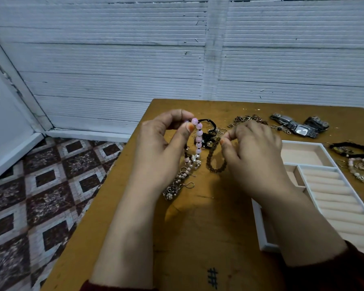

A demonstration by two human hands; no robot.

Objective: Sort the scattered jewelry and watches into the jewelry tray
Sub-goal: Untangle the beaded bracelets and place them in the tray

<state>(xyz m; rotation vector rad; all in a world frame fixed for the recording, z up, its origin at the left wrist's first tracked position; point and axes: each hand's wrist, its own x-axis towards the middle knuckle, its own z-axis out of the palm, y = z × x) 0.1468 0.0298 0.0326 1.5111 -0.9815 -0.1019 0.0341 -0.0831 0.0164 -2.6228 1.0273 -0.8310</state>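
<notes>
Dark red sleeves frame the near edge of the table. The left hand pinches a pink bead bracelet by its top, and the strand hangs straight down below thumb and forefinger. The right hand likewise pinches a brown bead bracelet. The jewelry tray lies to the right, nearer the right hand and partly under that forearm.

Dark red sleeves
</notes>
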